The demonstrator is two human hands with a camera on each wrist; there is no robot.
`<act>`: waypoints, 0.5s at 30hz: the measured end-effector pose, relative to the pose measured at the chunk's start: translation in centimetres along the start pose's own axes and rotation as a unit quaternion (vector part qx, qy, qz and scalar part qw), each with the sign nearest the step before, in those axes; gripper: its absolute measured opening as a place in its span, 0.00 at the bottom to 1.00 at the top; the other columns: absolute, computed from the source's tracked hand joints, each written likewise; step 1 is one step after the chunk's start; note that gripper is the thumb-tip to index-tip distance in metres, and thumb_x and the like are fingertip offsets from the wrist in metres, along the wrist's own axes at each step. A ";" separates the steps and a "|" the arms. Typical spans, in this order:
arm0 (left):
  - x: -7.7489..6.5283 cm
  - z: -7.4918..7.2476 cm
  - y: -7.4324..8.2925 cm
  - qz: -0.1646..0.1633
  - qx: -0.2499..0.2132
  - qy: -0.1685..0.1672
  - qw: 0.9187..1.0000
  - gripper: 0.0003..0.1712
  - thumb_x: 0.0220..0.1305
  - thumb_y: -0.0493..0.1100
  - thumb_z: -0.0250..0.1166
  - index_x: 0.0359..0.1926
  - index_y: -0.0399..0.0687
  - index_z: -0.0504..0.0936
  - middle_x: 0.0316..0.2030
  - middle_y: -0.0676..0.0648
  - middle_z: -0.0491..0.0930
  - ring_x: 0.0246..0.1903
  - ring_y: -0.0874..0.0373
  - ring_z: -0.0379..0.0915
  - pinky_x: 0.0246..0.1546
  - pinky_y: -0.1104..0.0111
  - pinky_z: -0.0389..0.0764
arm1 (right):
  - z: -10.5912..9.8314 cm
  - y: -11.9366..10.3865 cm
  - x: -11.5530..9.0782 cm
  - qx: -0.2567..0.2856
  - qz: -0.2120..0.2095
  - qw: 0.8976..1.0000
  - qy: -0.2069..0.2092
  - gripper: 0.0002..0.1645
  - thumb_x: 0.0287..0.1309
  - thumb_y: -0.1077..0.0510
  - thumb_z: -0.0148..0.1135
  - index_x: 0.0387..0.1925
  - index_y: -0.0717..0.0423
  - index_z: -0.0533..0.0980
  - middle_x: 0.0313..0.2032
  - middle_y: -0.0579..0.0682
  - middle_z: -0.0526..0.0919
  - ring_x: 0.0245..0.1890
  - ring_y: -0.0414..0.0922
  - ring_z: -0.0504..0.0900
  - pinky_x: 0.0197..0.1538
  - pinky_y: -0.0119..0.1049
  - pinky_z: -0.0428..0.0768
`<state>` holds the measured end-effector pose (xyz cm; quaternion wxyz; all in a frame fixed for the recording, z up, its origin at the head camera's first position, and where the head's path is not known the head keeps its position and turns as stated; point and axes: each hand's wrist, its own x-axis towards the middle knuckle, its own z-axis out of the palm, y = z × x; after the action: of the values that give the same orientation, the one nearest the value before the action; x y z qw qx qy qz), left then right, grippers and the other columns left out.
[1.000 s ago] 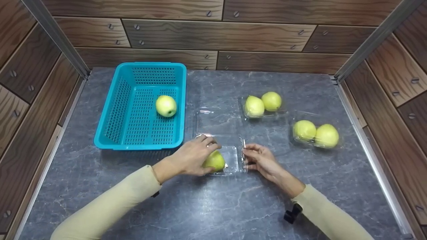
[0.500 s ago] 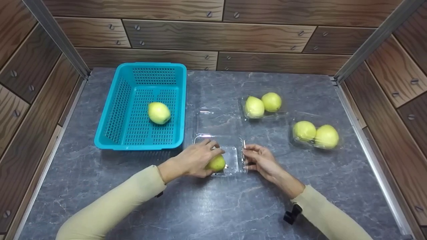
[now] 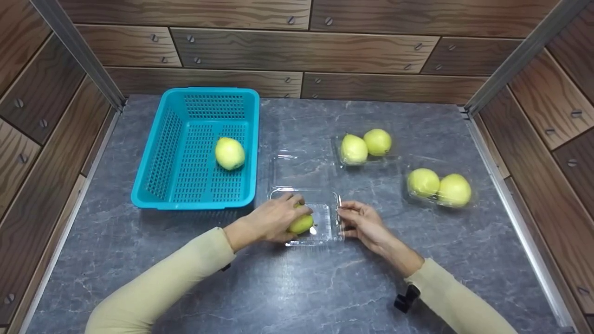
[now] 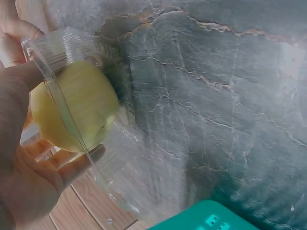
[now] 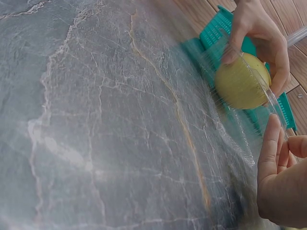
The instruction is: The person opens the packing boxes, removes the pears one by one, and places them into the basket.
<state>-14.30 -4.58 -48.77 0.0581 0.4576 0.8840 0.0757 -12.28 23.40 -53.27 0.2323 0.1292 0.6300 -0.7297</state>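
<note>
A yellow-green pear (image 3: 301, 224) sits in the left half of a clear plastic clamshell box (image 3: 323, 220), whose lid (image 3: 301, 170) lies folded back flat behind it. My left hand (image 3: 274, 219) reaches over the box's left rim and grips the pear, thumb and fingers on opposite sides. In the left wrist view the pear (image 4: 79, 108) shows behind the clear wall of the box. My right hand (image 3: 366, 226) pinches the box's right rim between thumb and fingers; the right wrist view shows the fingers (image 5: 271, 143) at that rim.
A teal plastic basket (image 3: 254, 139) with one pear (image 3: 229, 153) in it stands at the left. Behind and to the right lie two clear boxes, each with two pears (image 3: 354, 148) (image 3: 455, 189). Wood-patterned walls (image 3: 301, 51) enclose the grey marbled table (image 3: 278, 292).
My left hand has shifted slightly right, and the pear in it has turned a little. The basket's pear has rolled toward the front left, then back right. My right hand has stayed put.
</note>
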 end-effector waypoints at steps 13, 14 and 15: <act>0.3 0.0 0.0 0.001 -0.003 -0.007 1.000 0.37 0.57 0.52 0.80 0.66 0.51 0.78 0.60 0.41 0.77 0.56 0.45 0.78 0.50 0.58 0.91 | -0.1 0.1 0.0 0.007 0.001 1.000 -0.005 0.09 0.71 0.64 0.62 0.50 0.56 0.74 0.35 0.44 0.84 0.28 0.39 0.82 0.33 0.31 0.88; 0.2 -0.1 0.1 -0.001 -0.003 -0.008 1.000 0.37 0.57 0.52 0.80 0.66 0.51 0.78 0.60 0.41 0.77 0.56 0.45 0.78 0.50 0.58 0.91 | 0.0 0.1 0.0 0.007 0.001 1.000 -0.006 0.09 0.71 0.64 0.62 0.50 0.56 0.74 0.35 0.44 0.84 0.28 0.39 0.82 0.33 0.31 0.88; 0.2 -0.1 0.1 -0.003 -0.004 -0.009 1.000 0.37 0.57 0.51 0.80 0.66 0.51 0.78 0.60 0.41 0.77 0.56 0.45 0.78 0.49 0.57 0.91 | 0.0 0.1 0.0 0.006 0.000 1.000 -0.006 0.09 0.71 0.64 0.62 0.50 0.56 0.74 0.35 0.44 0.84 0.28 0.39 0.82 0.33 0.31 0.88</act>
<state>-14.37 -4.36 -48.62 0.0679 0.4557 0.8843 0.0756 -12.20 23.43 -53.38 0.2358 0.1263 0.6239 -0.7343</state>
